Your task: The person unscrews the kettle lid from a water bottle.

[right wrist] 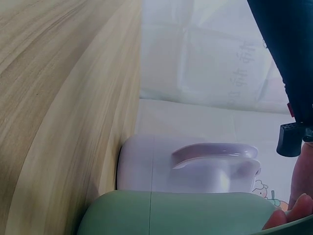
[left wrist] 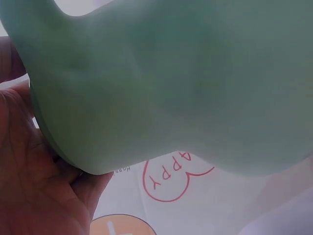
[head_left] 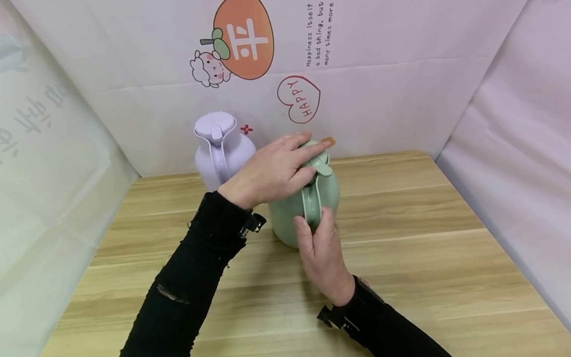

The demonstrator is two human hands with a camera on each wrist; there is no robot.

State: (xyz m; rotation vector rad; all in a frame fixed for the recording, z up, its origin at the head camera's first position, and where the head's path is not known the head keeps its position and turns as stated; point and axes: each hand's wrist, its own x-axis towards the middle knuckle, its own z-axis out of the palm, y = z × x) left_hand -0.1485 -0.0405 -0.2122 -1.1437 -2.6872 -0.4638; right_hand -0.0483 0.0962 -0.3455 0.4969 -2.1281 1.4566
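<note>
A green thermos jug (head_left: pixel 285 223) stands on the table, its handle facing the person. Across its top lies the left hand (head_left: pixel 276 171), fingers and thumb gripping around the lid (head_left: pixel 318 163). In the left wrist view that hand (left wrist: pixel 39 161) cups the jug's top end, and the green body (left wrist: pixel 161 88) fills most of the picture. Lower down, the right hand (head_left: pixel 323 253) holds the jug's handle (head_left: pixel 312 203), thumb on the near side. The right wrist view shows a few fingertips (right wrist: pixel 299 208) at the handle, beside the green body (right wrist: pixel 195 210).
Behind and left of the green jug stands a lilac thermos jug (head_left: pixel 227 153), partly hidden by the left hand. The wood-grain table (head_left: pixel 401 238) meets a white printed cloth (head_left: pixel 379 99) at the back, with more cloth at both sides.
</note>
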